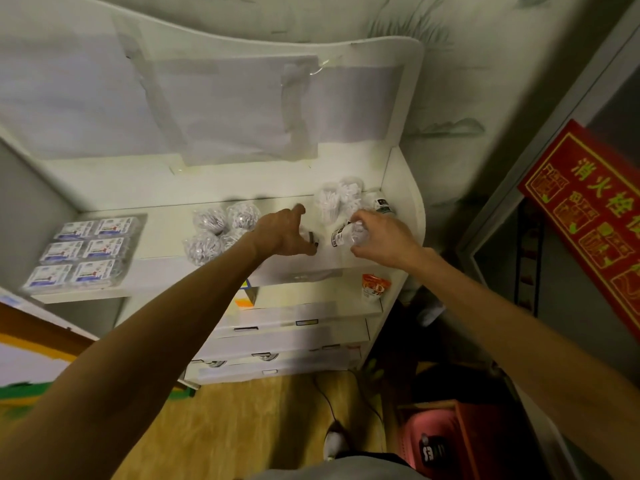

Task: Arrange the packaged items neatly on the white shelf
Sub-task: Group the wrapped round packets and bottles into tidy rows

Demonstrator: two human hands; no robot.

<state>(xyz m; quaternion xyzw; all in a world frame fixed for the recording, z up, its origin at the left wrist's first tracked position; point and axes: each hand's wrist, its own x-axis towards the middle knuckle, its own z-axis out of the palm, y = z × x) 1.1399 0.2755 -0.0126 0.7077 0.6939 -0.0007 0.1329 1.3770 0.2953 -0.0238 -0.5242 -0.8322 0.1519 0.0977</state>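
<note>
The white shelf (166, 237) carries several flat blue-and-white packs (83, 252) at its left end. Round clear packs of white pieces (214, 233) sit in a cluster at the middle. More clear packs (337, 199) are piled at the back right. My left hand (282, 233) grips a small clear pack with a dark label (310, 237) over the shelf's middle. Just to its right, my right hand (381, 237) holds another clear labelled pack (346, 233) above the shelf.
The shelf's right side wall (405, 202) stands close to my right hand. On the shelf below are an orange cup (374, 289) and a colourful box (246, 296), with drawers (287, 337) under them. A red sign (588, 216) hangs at the right. A pink stool (440, 434) stands on the floor.
</note>
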